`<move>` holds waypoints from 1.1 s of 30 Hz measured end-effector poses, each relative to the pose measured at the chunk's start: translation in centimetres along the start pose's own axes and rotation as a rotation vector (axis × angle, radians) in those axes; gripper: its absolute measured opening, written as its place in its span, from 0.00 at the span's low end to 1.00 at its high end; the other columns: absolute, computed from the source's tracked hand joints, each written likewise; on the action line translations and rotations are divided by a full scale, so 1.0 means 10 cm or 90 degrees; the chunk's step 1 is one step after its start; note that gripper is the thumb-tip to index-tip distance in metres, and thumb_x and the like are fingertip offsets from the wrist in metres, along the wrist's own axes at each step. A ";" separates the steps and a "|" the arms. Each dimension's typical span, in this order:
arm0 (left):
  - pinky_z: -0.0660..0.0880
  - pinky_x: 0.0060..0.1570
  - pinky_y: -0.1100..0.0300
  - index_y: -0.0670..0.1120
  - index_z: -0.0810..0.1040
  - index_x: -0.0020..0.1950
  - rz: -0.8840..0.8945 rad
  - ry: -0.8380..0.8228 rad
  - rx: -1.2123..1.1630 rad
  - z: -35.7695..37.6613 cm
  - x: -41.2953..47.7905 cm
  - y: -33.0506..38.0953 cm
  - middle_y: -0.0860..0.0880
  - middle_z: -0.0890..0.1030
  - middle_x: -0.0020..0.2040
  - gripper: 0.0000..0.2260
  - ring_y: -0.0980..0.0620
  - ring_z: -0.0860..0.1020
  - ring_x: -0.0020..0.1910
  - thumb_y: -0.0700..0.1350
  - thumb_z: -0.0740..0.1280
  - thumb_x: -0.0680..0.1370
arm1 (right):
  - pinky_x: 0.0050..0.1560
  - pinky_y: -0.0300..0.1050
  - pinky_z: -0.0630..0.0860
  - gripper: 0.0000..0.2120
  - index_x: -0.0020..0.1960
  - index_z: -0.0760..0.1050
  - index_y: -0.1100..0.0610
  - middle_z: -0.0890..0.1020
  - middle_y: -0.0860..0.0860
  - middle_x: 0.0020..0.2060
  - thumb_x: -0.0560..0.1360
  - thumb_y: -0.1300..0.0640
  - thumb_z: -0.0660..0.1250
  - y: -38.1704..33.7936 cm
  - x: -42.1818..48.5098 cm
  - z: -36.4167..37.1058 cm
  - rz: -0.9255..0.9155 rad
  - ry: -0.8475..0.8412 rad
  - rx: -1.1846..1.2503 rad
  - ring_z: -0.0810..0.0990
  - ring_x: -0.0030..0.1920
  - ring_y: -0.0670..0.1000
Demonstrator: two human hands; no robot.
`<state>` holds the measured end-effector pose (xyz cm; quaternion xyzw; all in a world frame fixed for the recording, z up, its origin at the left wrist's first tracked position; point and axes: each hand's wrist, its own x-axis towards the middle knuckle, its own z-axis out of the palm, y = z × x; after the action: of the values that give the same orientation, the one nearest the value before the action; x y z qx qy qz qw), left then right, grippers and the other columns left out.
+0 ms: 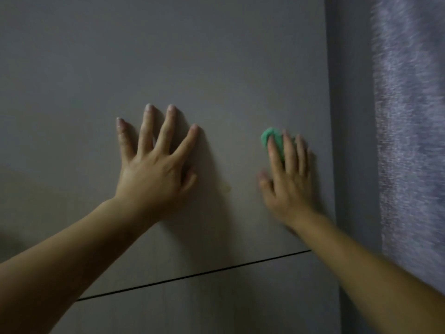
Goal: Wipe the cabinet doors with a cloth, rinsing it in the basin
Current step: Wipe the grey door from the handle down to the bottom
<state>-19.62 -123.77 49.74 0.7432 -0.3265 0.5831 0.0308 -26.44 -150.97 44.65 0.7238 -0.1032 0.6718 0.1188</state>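
Cloth, green and bunched, sits against the grey door near its right edge. The straight fingers of the right grip press it flat there. The left grip rests on the same door, apart from the cloth, fingers spread wide and holding nothing. A dark seam crosses below both.

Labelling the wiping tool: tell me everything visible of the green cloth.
The small green cloth, soft-looking, lies bunched under the straight fingers of the right hand, which presses it against the grey cabinet door near the door's right edge. Only its upper left part shows past the fingertips; blur hides its texture.
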 end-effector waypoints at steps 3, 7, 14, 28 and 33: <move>0.39 0.73 0.25 0.55 0.53 0.83 0.003 0.002 0.005 0.00 0.00 0.00 0.41 0.48 0.84 0.35 0.33 0.43 0.81 0.64 0.50 0.77 | 0.77 0.68 0.54 0.32 0.82 0.54 0.53 0.59 0.59 0.80 0.81 0.40 0.51 0.15 -0.39 -0.04 -0.143 -0.063 -0.001 0.55 0.80 0.65; 0.39 0.73 0.25 0.55 0.55 0.83 0.005 0.019 0.005 0.03 0.00 -0.01 0.41 0.50 0.83 0.35 0.32 0.45 0.81 0.64 0.50 0.77 | 0.76 0.69 0.56 0.32 0.81 0.56 0.56 0.60 0.62 0.79 0.83 0.40 0.46 0.53 0.15 0.02 0.040 0.001 0.005 0.56 0.78 0.68; 0.39 0.73 0.25 0.55 0.54 0.83 0.002 0.015 0.003 0.01 0.00 -0.01 0.40 0.48 0.83 0.36 0.33 0.43 0.81 0.65 0.49 0.76 | 0.76 0.71 0.52 0.34 0.81 0.55 0.57 0.59 0.62 0.79 0.79 0.44 0.54 0.13 -1.05 0.05 -0.022 -0.048 0.016 0.55 0.79 0.69; 0.46 0.77 0.30 0.47 0.55 0.83 0.061 0.026 -0.055 -0.10 -0.09 -0.18 0.40 0.55 0.83 0.31 0.35 0.51 0.81 0.56 0.51 0.81 | 0.78 0.69 0.51 0.35 0.80 0.57 0.51 0.57 0.58 0.80 0.78 0.40 0.60 -0.95 -0.92 -0.05 -0.282 -0.087 0.048 0.54 0.79 0.67; 0.47 0.78 0.33 0.45 0.64 0.80 0.011 0.039 -0.077 -0.22 -0.29 -0.54 0.37 0.57 0.82 0.28 0.32 0.53 0.81 0.54 0.52 0.81 | 0.78 0.66 0.49 0.34 0.82 0.57 0.54 0.58 0.59 0.80 0.81 0.38 0.51 -1.00 0.13 -0.02 -0.015 -0.011 0.040 0.54 0.79 0.66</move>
<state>-18.96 -117.33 49.68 0.7189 -0.3667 0.5850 0.0809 -23.45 -141.38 45.65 0.7341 -0.0741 0.6671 0.1029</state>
